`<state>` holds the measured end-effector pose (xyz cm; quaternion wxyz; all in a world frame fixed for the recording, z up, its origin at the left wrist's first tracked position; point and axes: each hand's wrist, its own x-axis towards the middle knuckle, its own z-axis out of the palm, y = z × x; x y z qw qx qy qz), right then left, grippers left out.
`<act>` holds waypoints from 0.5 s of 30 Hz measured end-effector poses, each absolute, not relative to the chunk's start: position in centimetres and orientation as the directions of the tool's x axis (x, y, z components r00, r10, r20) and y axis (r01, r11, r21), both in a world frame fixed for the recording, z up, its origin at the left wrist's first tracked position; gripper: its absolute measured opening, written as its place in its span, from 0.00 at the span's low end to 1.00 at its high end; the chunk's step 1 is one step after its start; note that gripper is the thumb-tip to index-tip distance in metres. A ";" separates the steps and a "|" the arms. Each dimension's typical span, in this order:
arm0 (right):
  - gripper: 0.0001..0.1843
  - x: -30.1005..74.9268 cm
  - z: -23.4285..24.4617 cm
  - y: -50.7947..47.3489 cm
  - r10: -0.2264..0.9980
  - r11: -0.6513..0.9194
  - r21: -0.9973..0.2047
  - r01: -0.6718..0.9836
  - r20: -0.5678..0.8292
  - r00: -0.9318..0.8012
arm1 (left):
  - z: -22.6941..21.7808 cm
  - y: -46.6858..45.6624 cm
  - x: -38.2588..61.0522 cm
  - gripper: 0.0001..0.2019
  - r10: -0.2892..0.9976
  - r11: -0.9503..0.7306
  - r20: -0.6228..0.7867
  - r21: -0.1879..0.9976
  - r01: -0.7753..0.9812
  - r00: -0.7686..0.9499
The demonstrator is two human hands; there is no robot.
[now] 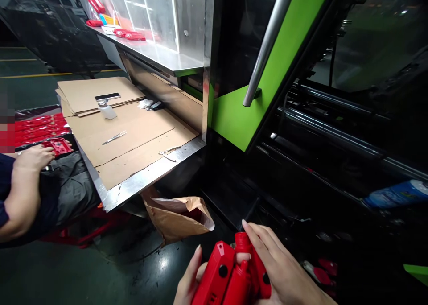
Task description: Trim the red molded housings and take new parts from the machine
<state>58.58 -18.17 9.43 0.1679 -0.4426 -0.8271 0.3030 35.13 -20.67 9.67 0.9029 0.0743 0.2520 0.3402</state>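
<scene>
At the bottom of the view both my hands hold a bunch of red moulded plastic parts. My left hand cups them from the left, thumb up along the side. My right hand lies over them from the right, fingers curled round the top pieces. The parts are joined shells with dark round holes. Below them is the dark shiny floor, and the open black machine bay lies just ahead.
A steel table covered with cardboard sheets carries scissors, a blade and a small bottle. A brown paper bag sits under it. At left a co-worker's hand rests on a red part. The green machine door with its steel handle stands at right.
</scene>
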 end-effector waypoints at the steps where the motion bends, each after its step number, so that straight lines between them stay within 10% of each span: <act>1: 0.73 58.7 9.3 -18.2 0.827 0.435 -0.654 0.620 0.017 -0.562 | 9.6 -20.7 35.1 0.35 0.652 0.757 -0.409 0.305 -0.577 0.639; 15: 0.66 60.5 12.8 -19.0 0.819 0.488 -0.759 0.431 0.228 -0.526 | 11.6 -20.0 35.6 0.43 0.619 0.776 -0.391 0.171 -0.607 0.681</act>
